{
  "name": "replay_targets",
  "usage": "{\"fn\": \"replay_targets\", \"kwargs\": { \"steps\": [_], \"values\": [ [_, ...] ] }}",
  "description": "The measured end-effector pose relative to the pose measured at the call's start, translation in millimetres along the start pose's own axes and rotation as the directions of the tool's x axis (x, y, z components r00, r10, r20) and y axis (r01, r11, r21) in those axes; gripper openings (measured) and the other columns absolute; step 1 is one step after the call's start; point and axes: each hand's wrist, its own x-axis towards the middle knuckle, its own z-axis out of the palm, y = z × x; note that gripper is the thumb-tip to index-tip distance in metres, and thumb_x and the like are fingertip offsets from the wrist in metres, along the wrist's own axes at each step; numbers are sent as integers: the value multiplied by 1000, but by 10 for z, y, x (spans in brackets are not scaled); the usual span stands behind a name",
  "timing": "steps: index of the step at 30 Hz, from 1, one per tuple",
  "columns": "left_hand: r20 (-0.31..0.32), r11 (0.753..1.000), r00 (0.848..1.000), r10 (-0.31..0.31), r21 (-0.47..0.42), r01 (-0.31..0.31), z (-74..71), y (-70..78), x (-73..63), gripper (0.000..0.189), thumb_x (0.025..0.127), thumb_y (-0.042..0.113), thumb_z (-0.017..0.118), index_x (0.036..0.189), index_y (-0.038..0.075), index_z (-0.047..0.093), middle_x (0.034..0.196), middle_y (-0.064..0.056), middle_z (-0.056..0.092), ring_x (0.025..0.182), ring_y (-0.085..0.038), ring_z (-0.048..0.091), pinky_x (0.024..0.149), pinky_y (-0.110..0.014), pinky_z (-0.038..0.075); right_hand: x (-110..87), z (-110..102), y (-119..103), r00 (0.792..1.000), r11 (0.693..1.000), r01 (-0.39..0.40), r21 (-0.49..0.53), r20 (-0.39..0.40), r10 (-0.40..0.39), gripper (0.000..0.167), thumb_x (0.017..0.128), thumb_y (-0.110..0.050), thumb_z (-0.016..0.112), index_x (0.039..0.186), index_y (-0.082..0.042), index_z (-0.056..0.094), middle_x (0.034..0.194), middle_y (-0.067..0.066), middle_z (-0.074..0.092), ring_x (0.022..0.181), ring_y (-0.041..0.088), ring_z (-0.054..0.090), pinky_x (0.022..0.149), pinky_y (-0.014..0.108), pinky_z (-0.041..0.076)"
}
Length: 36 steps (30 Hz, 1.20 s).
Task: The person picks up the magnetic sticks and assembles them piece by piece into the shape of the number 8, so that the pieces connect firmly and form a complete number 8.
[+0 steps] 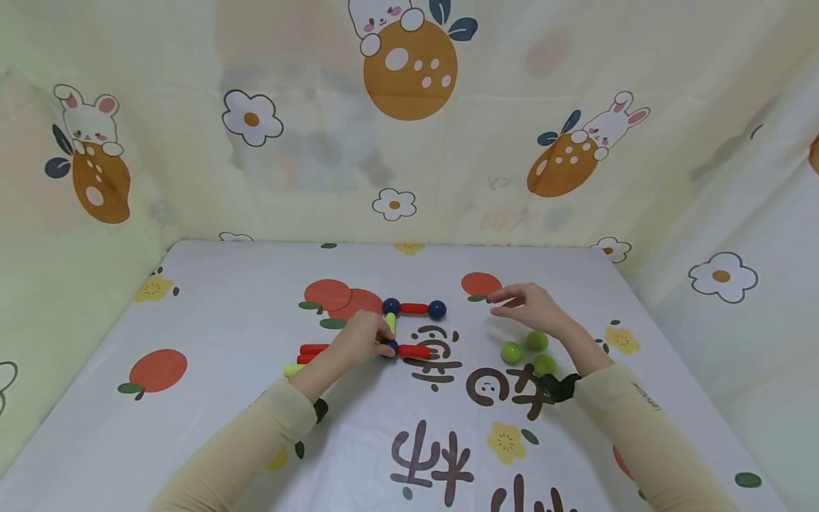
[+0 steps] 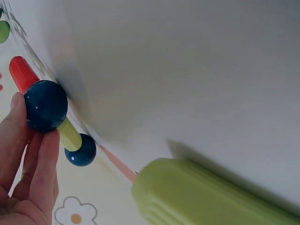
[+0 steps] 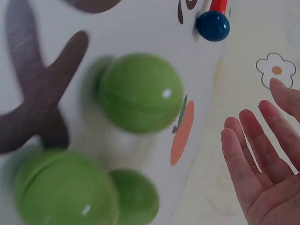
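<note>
My left hand (image 1: 361, 339) pinches a dark blue ball (image 2: 46, 106) between thumb and fingers. From that ball a red rod (image 1: 414, 351) points right, and a yellow-green rod (image 2: 70, 135) runs to a second blue ball (image 1: 392, 306) farther back. Another red rod (image 1: 414, 308) joins this second ball to a third blue ball (image 1: 437, 309). My right hand (image 1: 526, 307) hovers with fingers apart and holds nothing, beyond the green balls. In the right wrist view those are a nearer green ball (image 3: 140, 93) and two others, partly cut off or overlapped.
Loose red rods (image 1: 313, 349) and a yellow-green rod (image 1: 293, 370) lie left of the joined pieces, partly hidden by my left forearm. A printed cloth covers the table (image 1: 224, 427). Patterned curtains (image 1: 307, 192) stand behind it and at both sides.
</note>
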Motion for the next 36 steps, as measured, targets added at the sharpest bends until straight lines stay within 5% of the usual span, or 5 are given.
{"fn": "replay_targets", "kwargs": {
  "steps": [18,36],
  "values": [
    [-54,1000,998,-8,-25,7,25,8,-12,24,71,12,77,93,2,72,78,-3,65,75,-15,54,68,-24,48,-405,-226,420,994,993,-108,-50,-13,107,45,84,-26,66,118,3,57,116,22,57,103,35,55,83,47,46],
    [-62,999,997,-35,-20,34,15,21,22,23,72,12,77,92,2,72,78,-2,64,74,-15,53,68,-25,48,-363,-165,483,968,967,-234,-101,65,241,40,79,-30,71,105,0,64,95,9,63,83,21,54,69,32,44]
  ]
}}
